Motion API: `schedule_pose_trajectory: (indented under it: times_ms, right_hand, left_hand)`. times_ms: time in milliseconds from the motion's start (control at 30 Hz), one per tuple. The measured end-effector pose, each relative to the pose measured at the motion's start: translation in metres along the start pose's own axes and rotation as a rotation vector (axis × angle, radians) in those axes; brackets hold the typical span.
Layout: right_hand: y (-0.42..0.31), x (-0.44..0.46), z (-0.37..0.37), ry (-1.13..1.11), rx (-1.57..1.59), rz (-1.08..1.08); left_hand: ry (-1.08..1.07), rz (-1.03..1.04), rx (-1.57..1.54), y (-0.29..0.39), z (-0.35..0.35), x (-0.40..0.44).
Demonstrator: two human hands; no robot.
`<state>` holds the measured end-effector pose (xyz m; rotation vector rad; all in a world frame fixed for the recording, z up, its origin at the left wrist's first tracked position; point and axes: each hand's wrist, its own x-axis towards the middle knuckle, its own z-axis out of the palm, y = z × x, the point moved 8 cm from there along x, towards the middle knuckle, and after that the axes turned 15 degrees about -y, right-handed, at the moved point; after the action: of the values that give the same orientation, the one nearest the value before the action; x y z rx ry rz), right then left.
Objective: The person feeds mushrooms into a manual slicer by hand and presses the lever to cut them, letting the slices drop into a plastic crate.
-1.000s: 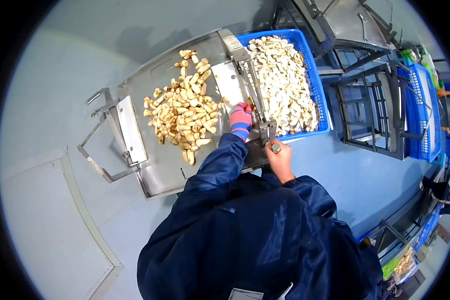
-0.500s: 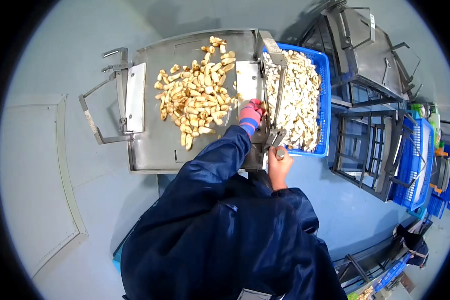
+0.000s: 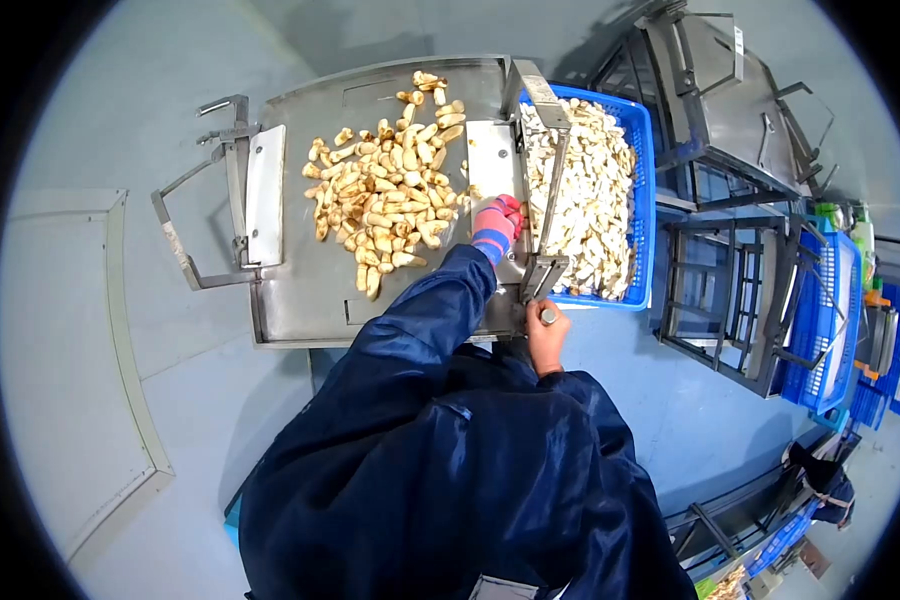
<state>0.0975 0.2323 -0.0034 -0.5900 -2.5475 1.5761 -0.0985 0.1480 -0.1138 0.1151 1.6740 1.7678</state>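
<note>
My left hand [image 3: 497, 222], in a pink and blue striped glove, is closed at the white cutting plate [image 3: 492, 160], beside the long metal blade arm [image 3: 554, 185]. Whatever its fingers pinch is too small to make out. My bare right hand [image 3: 547, 335] is wrapped round the handle [image 3: 548, 316] at the near end of that arm. A heap of whole mushrooms [image 3: 390, 195] lies on the steel table [image 3: 320, 310], left of my gloved hand. Right of the blade, sliced pieces [image 3: 585, 190] fill a blue basket [image 3: 647, 200].
A second blade frame [image 3: 238, 190] with a white plate [image 3: 266, 197] is fixed at the table's left edge. On the right stand steel racks [image 3: 725, 290], another steel table [image 3: 745, 110] and stacked blue baskets [image 3: 830, 330]. A wall panel [image 3: 70, 350] is at the far left.
The view has turned and shifted since the earliest frame. Both hands stay at the blade arm, the right still on its handle and the left still closed beside the blade.
</note>
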Motion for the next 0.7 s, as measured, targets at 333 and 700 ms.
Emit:
schedule_pose_trajectory:
  times_ms: [333, 700]
  right_hand:
    - [-0.019, -0.001, -0.005, 0.035, 0.018, -0.014]
    - [-0.002, -0.003, 0.003, 0.019, -0.033, -0.008]
  left_hand:
    - [0.001, -0.072, 0.073, 0.009, 0.005, -0.005]
    - [0.116, 0.091, 0.404, -0.014, -0.014, 0.008]
